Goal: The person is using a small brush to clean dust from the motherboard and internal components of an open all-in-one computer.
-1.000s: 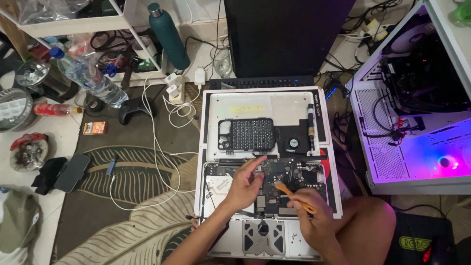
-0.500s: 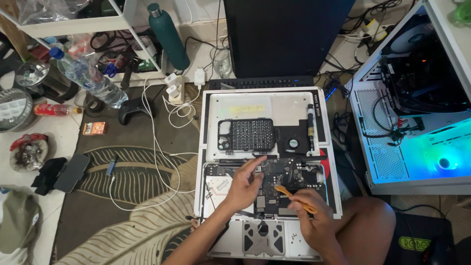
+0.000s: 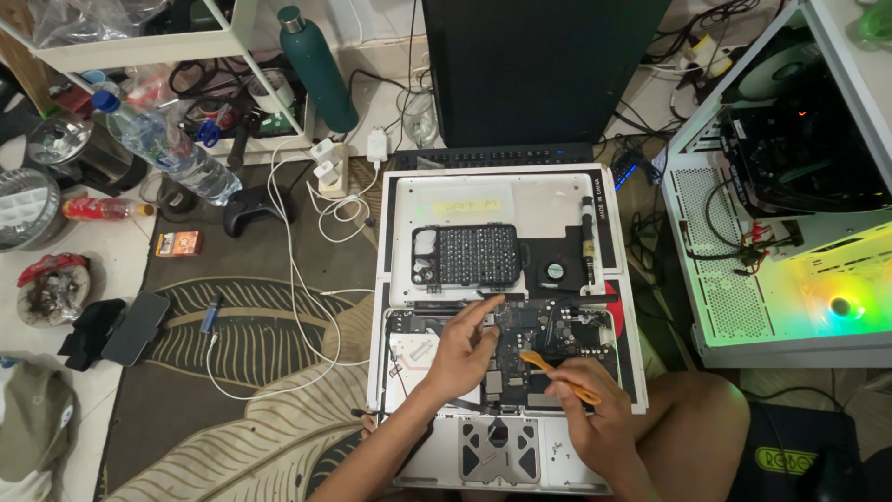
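Opened laptop on the floor, both hands at its circuit board

From the head view, we press our left hand [image 3: 462,353] flat-fingered on the circuit board [image 3: 534,349] of the opened laptop [image 3: 506,372], the fingers spread and closed on nothing, while our right hand [image 3: 595,418] pinches an orange pry tool [image 3: 557,374] whose tip lies on the board. The laptop lies on a white board [image 3: 502,200] over the patterned rug [image 3: 251,372], with a black screwdriver bit case [image 3: 465,256] and a small fan [image 3: 555,270] set just above it. We judge the work midway: the bottom cover is off and the insides bared, yet the circuit board sits in place.
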